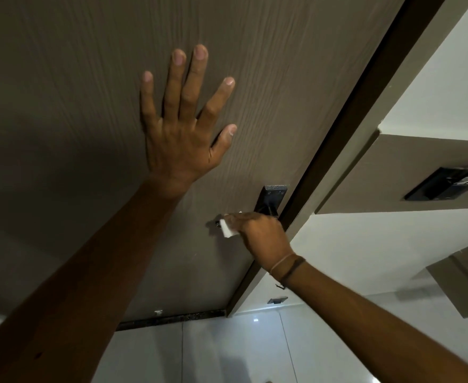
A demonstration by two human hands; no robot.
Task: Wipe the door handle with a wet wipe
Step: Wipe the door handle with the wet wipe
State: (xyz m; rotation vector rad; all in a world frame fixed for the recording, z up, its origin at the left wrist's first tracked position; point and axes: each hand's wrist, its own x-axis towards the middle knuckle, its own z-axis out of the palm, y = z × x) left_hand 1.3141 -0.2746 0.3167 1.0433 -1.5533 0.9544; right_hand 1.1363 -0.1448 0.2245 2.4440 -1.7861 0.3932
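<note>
A brown wood-grain door (61,111) is filling the upper left of the frame. The left hand (181,128) is pressing flat on it, fingers spread wide, gripping nothing. Right of centre, the right hand (260,236) is closing around the dark door handle (272,199), pinching a white wet wipe (227,230) against it.

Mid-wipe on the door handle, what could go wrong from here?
1. The right hand covers most of the door handle, so only its tip shows; the far end and the dark plate may get missed.
2. The wet wipe is bunched small in the grip; it could slip off the handle's end.
3. The left hand is flat on the door; pressing on the lever might move the door under it.
</note>
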